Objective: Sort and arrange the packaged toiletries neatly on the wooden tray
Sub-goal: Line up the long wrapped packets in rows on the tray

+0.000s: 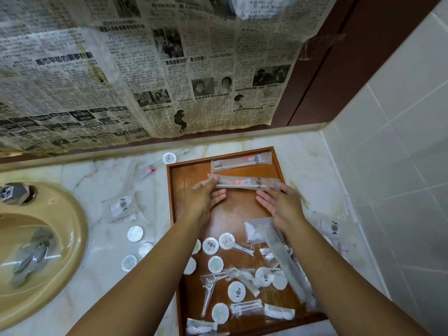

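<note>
A wooden tray (pixel 191 175) lies on the marble counter. One long clear toothbrush packet (pixel 240 163) rests along its far edge. A second toothbrush packet (pixel 244 182) lies just in front of it, with my left hand (pixel 204 197) touching its left end and my right hand (pixel 281 204) touching its right end, fingers fairly straight. The near half of the tray holds several round white soap packets (pixel 210 246), cotton swab packets (pixel 246 307), a long clear packet (pixel 286 263) and a white pouch (pixel 254 232).
A tan sink (pixel 58 238) with a drain fitting sits at the left. Loose round packets (pixel 135 234), a flat sachet (pixel 122 206) and a tube packet (pixel 149 169) lie on the counter left of the tray. Another sachet (pixel 333 227) lies right. Newspaper covers the wall behind.
</note>
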The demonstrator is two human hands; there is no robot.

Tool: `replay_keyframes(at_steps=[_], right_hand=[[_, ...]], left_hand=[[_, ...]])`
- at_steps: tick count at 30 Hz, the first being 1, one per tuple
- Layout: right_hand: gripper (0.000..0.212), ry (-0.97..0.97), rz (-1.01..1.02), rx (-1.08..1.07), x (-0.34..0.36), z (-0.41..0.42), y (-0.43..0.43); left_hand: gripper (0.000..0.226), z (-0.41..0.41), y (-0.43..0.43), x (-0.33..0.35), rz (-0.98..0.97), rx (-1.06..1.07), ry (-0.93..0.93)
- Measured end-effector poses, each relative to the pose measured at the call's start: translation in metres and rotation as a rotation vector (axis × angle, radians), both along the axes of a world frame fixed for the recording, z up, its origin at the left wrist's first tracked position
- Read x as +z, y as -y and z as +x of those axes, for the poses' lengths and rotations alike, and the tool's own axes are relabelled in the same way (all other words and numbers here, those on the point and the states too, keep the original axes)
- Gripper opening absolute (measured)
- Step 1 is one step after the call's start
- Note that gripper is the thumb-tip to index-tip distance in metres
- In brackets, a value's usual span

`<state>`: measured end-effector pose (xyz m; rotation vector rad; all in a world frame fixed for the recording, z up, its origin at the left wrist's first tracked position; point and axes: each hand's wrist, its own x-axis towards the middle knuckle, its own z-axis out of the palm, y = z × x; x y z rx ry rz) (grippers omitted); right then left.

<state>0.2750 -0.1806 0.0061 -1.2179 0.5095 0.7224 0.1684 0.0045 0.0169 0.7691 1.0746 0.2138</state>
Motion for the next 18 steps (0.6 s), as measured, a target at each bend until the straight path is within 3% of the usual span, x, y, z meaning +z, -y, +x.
replay_keyframes(at_steps=[5,9,14,16,18], right_hand=[[0.047,0.066,-0.068,-0.010,0.001,0.007,-0.005],[0.034,0.189,-0.317,0.082,0.000,0.015,-0.012],[0.035,0.651,-0.735,0.352,-0.004,0.020,-0.013],[0.038,0.854,-0.956,0.471,-0.006,0.018,-0.012],[0.034,1.032,-1.025,0.580,-0.010,0.015,-0.011]], left_hand=[[0.024,-0.005,-0.002,-0.009,0.008,-0.063,0.016],[0.019,-0.006,-0.005,-0.018,0.235,-0.146,-0.139],[0.015,0.001,-0.011,-0.026,0.709,-0.381,-0.351],[0.014,0.004,-0.012,-0.032,0.826,-0.435,-0.392],[0.021,0.003,-0.011,-0.034,0.888,-0.455,-0.431]])
